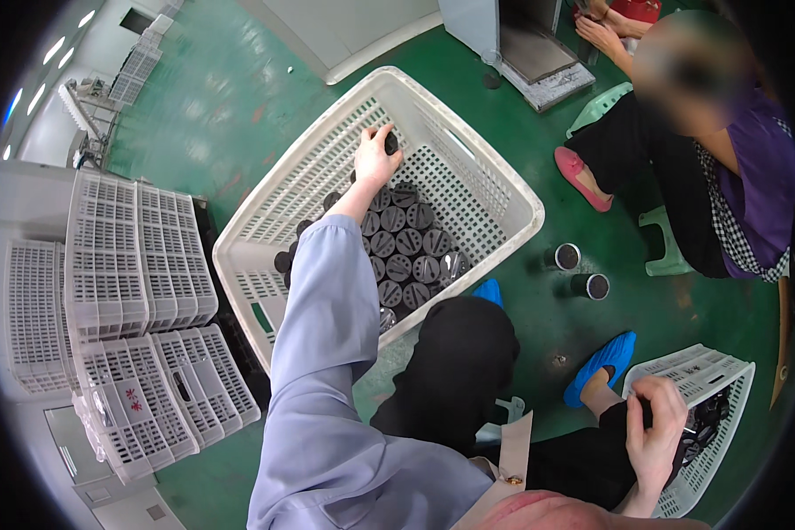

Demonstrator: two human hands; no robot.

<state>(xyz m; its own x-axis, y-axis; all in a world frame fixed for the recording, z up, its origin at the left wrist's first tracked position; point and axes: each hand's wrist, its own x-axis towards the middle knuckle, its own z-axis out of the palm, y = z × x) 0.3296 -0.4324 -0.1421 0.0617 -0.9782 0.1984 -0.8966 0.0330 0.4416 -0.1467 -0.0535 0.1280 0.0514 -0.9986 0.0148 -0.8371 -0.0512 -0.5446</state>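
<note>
My left hand (377,162) reaches over the big white plastic crate (495,172), its fingers closed around a small black round-topped container (390,142) above the crate's far part. Below it, many upright containers with round black slotted tops (399,267) stand packed together in the crate; my sleeve hides some of them. Close to my knee at the lower right, my right hand (657,431) has curled fingers; a dark patch shows between thumb and fingers, and I cannot make out what it holds. Beside that hand sits a smaller white crate (693,367) with black pieces (705,426) in it.
Two small cups with dark contents, one upright (567,257) and one tilted (596,286), are on the green floor. Stacked white crates (141,256) stand at left. A person in purple (760,185) sits at upper right, near a green stool (662,238) and a metal cabinet (539,53).
</note>
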